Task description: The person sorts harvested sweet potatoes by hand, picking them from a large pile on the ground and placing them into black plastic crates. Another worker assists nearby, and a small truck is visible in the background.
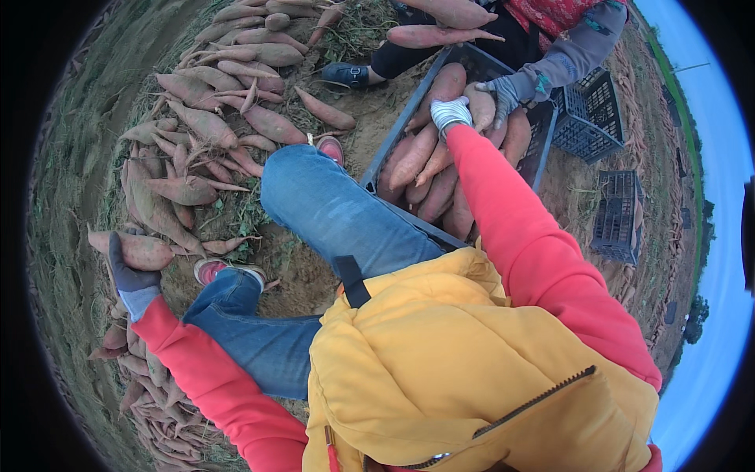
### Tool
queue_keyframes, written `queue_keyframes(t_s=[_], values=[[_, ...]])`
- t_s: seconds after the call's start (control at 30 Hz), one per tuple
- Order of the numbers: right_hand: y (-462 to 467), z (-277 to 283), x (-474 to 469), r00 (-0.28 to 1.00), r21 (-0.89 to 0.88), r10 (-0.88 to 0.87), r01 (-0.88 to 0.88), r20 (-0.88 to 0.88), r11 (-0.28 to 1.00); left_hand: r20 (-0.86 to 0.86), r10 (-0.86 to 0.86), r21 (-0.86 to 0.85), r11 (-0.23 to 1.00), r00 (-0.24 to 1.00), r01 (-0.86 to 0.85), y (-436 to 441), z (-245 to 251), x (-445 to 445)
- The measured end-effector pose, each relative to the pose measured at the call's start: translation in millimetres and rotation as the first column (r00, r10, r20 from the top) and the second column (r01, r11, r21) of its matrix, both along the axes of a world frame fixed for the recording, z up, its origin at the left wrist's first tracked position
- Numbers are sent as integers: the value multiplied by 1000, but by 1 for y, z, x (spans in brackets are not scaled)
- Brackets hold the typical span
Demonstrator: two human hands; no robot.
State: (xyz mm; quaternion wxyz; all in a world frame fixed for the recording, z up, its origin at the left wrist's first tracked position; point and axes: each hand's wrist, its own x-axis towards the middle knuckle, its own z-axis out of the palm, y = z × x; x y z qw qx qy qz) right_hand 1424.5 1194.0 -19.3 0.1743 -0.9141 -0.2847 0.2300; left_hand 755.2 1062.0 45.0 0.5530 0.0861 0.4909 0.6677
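My left hand [133,265], in a dark-coated glove, grips a plump sweet potato [141,251] just above the pile on the soil. My right hand [451,112], in a white striped glove, reaches into a plastic crate [386,147] holding several sweet potatoes [416,156]. It rests among them with its fingers curled down; their tips are hidden, so I cannot tell whether it holds one. Right beside it, another person's gloved hand [501,97] touches a pale sweet potato [481,109] in the same crate.
A long heap of sweet potatoes [203,127] runs along the left. Two large sweet potatoes [442,36] appear above the crate's far end, near the other person. More black crates [590,115] stand to the right. A shoe [347,75] of that person is beyond the crate.
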Motion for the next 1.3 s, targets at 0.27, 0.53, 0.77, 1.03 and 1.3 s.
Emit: queue_keyframes(t_s=[0.27, 0.53, 0.77, 1.03, 1.3], values=[[-118, 9, -15, 304, -146, 827, -899, 472, 414, 25, 22, -9, 1000, 999, -22, -2, 5, 0], [-82, 21, -41, -201, -419, 899, -908, 388, -22, 19, -42, -41, 998, 999, 42, 2, -1, 5], [-84, -2, -31, -139, -316, 743, -943, 654, 102, -90, -23, -21, 1000, 996, 21, 3, 2, 12], [-129, 0, -44, 492, 158, 671, -854, 555, 495, 64, -93, -38, 995, 994, 96, 15, -7, 13], [-147, 18, -18, 890, 203, 351, -416, 292, 886, 64, -134, -48, 989, 989, 138, 24, -4, 20]])
